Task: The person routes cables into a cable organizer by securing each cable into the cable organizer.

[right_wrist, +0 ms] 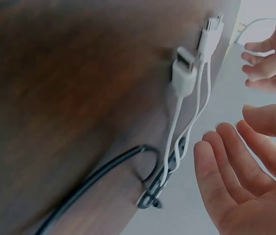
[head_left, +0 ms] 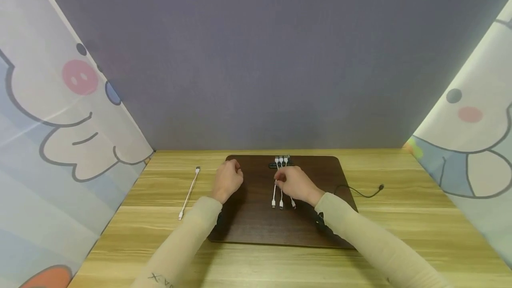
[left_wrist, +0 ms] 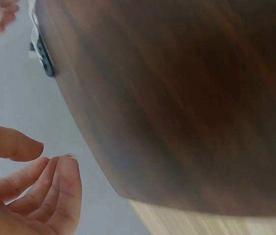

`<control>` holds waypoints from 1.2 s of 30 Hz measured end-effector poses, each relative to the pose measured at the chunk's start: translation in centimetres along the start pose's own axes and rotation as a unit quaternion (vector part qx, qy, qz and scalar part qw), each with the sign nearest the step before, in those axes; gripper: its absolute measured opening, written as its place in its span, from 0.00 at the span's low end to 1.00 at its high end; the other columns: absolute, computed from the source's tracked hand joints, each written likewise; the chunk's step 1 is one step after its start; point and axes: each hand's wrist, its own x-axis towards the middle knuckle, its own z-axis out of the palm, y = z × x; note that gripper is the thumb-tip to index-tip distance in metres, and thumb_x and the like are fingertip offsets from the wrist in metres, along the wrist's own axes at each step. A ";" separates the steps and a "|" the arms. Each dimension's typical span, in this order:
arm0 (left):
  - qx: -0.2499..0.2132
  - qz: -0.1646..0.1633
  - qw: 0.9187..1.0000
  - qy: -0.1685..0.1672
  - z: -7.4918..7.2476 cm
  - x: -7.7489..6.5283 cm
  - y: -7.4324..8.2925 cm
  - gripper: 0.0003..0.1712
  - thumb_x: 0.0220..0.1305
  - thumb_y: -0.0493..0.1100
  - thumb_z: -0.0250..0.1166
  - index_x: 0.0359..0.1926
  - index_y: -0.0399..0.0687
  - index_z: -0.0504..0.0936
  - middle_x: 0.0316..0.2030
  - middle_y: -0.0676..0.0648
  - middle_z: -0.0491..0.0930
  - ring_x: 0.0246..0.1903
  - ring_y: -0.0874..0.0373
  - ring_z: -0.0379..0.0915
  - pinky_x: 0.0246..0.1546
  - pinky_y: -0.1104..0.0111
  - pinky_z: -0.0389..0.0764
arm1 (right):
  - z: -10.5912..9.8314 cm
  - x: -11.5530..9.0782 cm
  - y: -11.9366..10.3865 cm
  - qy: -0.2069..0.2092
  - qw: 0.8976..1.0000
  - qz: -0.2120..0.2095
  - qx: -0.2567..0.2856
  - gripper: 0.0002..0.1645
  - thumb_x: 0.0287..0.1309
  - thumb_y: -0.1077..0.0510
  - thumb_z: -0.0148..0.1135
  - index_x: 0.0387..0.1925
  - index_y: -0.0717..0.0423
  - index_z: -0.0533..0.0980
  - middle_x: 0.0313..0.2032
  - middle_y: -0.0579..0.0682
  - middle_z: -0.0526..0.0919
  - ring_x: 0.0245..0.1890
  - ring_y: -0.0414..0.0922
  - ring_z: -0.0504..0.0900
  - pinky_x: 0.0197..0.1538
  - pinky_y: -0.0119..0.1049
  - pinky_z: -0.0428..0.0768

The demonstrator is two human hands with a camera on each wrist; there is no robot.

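My left hand (head_left: pixel 228 179) hovers over the left part of a dark brown board (head_left: pixel 256 226), its fingers loosely bent with nothing in them. Over the white cables on the board hangs my right hand (head_left: pixel 296 183); the right wrist view shows its fingers relaxed and holding nothing. Three short white USB cables (head_left: pixel 281 203) run side by side from a black slotted strip (head_left: pixel 273 165) near the board's far edge. Their loose plugs (right_wrist: pixel 183 81) point toward me. A black cable (right_wrist: pixel 93 178) also reaches that strip in the right wrist view.
Left of the board, another short white USB cable (head_left: pixel 190 194) lies on the wooden table (head_left: pixel 152 243). The black cable's far plug (head_left: pixel 381 187) rests on the table to the right. A grey panel (head_left: pixel 256 79) stands behind, with cartoon-printed sheets (head_left: pixel 44 114) at both sides.
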 end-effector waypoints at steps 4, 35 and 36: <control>0.022 -0.011 1.000 0.001 -0.8 0.4 -0.9 0.09 0.68 0.34 0.61 0.46 0.32 0.81 0.38 0.38 0.81 0.28 0.51 0.76 0.31 0.58 0.80 | 0.3 -0.4 -0.8 -0.012 1.000 -0.015 -0.006 0.08 0.65 0.62 0.66 0.44 0.59 0.84 0.39 0.49 0.86 0.33 0.40 0.82 0.39 0.42 0.81; 0.146 -0.131 0.978 -0.066 -7.2 3.7 -9.4 0.23 0.69 0.34 0.49 0.61 0.26 0.72 0.53 0.26 0.75 0.43 0.36 0.78 0.32 0.52 0.79 | 2.4 -2.0 -4.1 -0.124 0.984 -0.102 -0.071 0.09 0.65 0.58 0.69 0.47 0.52 0.84 0.44 0.43 0.84 0.43 0.39 0.81 0.45 0.36 0.81; 0.147 -0.132 0.978 -0.072 -7.2 3.8 -9.5 0.24 0.68 0.34 0.48 0.62 0.26 0.72 0.53 0.26 0.75 0.43 0.36 0.77 0.32 0.52 0.78 | 2.5 -2.1 -4.1 -0.126 0.984 -0.104 -0.073 0.09 0.65 0.58 0.69 0.47 0.52 0.84 0.44 0.42 0.84 0.43 0.39 0.81 0.46 0.36 0.80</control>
